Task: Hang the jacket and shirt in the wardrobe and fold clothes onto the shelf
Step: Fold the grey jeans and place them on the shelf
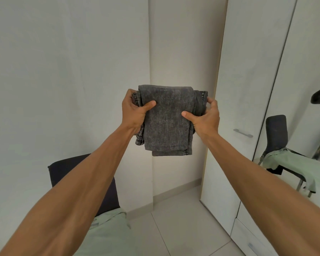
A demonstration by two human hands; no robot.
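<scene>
Soft even indoor light, faint shadows, no glare, sharp centre, wide-angle bending at edges

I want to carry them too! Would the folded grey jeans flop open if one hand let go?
Probably: they're soft cloth, and a loose part of the folded grey jeans already droops below the left hand. The thick stacked layers look fairly heavy for their size, which may be why the right hand grips too. Rough denim likely won't slip.

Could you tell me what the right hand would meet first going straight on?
The right hand, gripping the folded jeans, would probably meet the wardrobe at its edge beside the wall; depth is unclear.
</scene>
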